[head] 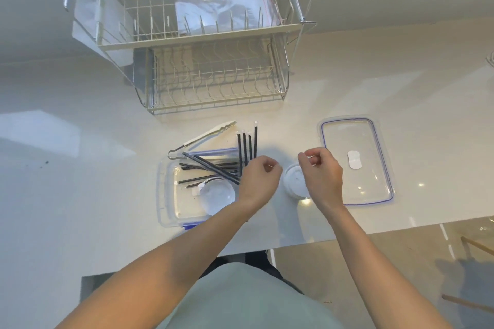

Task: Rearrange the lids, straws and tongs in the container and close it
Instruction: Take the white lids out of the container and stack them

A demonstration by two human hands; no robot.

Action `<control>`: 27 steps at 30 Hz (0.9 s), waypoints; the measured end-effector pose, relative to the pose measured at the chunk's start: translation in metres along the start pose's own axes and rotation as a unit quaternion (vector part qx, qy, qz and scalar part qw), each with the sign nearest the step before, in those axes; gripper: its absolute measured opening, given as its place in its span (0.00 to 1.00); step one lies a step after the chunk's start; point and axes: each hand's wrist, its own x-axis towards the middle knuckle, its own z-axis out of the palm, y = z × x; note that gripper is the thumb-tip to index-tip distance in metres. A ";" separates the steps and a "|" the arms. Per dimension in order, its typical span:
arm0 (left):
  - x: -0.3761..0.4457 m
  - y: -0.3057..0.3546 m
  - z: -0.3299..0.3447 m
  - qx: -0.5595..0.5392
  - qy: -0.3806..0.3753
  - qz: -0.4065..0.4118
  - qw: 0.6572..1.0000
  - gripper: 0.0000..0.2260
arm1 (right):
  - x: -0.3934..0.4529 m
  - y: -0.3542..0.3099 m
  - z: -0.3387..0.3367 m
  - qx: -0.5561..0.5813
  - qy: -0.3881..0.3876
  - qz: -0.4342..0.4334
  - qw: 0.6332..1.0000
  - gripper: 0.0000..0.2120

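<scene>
A clear plastic container [167,195] sits on the white counter, holding several black straws [208,168] and a clear dome lid [217,195]. White-tipped metal tongs [203,137] rest across its far edge. More black straws [247,144] lie side by side past its far right corner, and their near ends run under my left hand [260,179]. That hand's fingers are curled, and whether it grips them is hidden. My right hand [320,176] hovers over a stack of lids [292,184], thumb and forefinger pinched together. The container's blue-sealed lid [358,163] lies flat to the right.
A two-tier wire dish rack [213,72] stands at the back of the counter, with a clear zip bag [227,0] on its upper tier. The counter's front edge [294,243] runs just below my forearms. Wooden furniture legs [475,243] show at the lower right.
</scene>
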 end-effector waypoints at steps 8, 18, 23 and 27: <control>-0.022 -0.073 -0.098 0.105 0.105 -0.067 0.987 0.10 | -0.048 -0.042 0.085 -0.252 -0.365 -0.140 0.885 0.09; -0.014 -0.113 -0.128 0.070 0.052 -0.184 0.979 0.13 | -0.074 -0.020 0.149 -0.405 -0.351 -0.126 0.835 0.18; -0.026 -0.107 -0.140 0.067 0.072 -0.125 0.987 0.12 | -0.073 -0.023 0.134 -0.315 -0.331 -0.115 0.882 0.18; -0.036 -0.097 -0.148 -0.109 0.048 -0.077 0.990 0.17 | -0.073 -0.027 0.120 -0.174 -0.323 -0.084 0.926 0.09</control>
